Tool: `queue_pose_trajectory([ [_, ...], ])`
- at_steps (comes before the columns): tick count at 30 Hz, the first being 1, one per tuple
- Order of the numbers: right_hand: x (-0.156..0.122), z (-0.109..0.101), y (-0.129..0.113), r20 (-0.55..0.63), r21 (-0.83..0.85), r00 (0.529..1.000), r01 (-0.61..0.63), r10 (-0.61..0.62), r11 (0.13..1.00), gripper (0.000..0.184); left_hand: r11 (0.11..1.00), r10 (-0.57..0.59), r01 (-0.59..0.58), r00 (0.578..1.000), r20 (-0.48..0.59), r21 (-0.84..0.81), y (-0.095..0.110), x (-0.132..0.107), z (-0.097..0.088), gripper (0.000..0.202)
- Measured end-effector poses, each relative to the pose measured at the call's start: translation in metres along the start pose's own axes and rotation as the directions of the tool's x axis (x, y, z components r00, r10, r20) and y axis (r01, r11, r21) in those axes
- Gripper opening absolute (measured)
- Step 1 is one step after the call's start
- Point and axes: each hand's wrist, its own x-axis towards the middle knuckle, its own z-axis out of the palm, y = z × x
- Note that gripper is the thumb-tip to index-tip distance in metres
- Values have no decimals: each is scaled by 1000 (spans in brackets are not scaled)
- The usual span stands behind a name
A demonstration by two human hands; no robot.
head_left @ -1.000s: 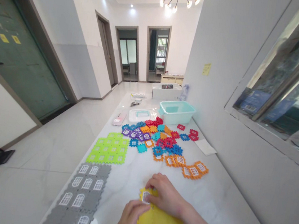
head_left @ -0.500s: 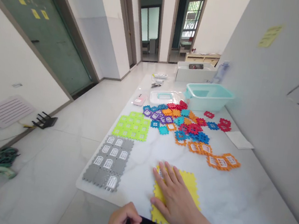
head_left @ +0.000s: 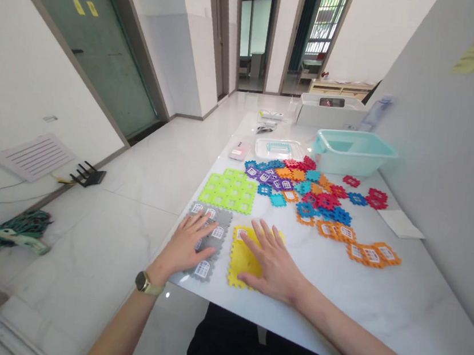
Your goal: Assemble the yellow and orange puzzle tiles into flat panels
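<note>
Left hand [head_left: 187,246] splayed open, flat on gray puzzle tiles [head_left: 223,220], gripping nothing; right hand [head_left: 272,259] equally open, flat on yellow tiles [head_left: 246,265], just right of the gray, near the table [head_left: 378,293] edge; loose colored tiles [head_left: 300,188] farther off.

On table [head_left: 333,304]: tile panels [head_left: 227,190] left | loose tiles [head_left: 327,200] right | plastic basin [head_left: 352,154] behind those, roughly

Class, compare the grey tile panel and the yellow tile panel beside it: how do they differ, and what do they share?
The grey tile panel shows several white window prints, while the yellow tile panel shows only one visible print, at its corner. The grey panel lies under the left hand, the yellow under the right hand. The grey panel sits left of the yellow. Both have notched, interlocking edges and lie flat on the white table.
</note>
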Motion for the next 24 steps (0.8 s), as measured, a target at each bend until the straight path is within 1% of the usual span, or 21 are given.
queue_pose_trajectory([
  [2, -11, 4, 5, 44, -5, 999, 18, -18, 1000, 94, 999, -5, 4, 1000, 23, 53, 0, -1, 7, 57],
  [4, -16, 10, 7, 58, -25, 998, 15, -13, 1000, 96, 996, -10, 8, 1000, 25, 91, 4, -3, 12, 57],
  [6, -13, 17, 3, 37, -53, 999, -1, 3, 999, 95, 993, -11, 8, 1000, 24, 116, 7, -4, 14, 57],
  [10, 6, 25, -8, -16, -105, 999, -52, 51, 993, 95, 989, -14, 10, 1000, 28, 146, 8, -4, 14, 56],
  [13, 13, 25, -11, -19, -122, 998, -58, 56, 991, 95, 987, -7, 1, 999, 41, 158, 7, -3, 14, 56],
  [16, 13, 24, -11, -13, -120, 998, -57, 56, 991, 95, 987, 1, -8, 999, 48, 159, 6, -3, 14, 56],
  [21, 13, 21, -11, 10, -78, 997, -74, 75, 994, 97, 992, 9, -12, 1000, 22, 125, 4, -3, 15, 55],
  [24, 14, 21, -12, 12, -42, 997, -78, 78, 996, 97, 994, 18, -20, 1000, 25, 107, 2, -3, 14, 56],
])
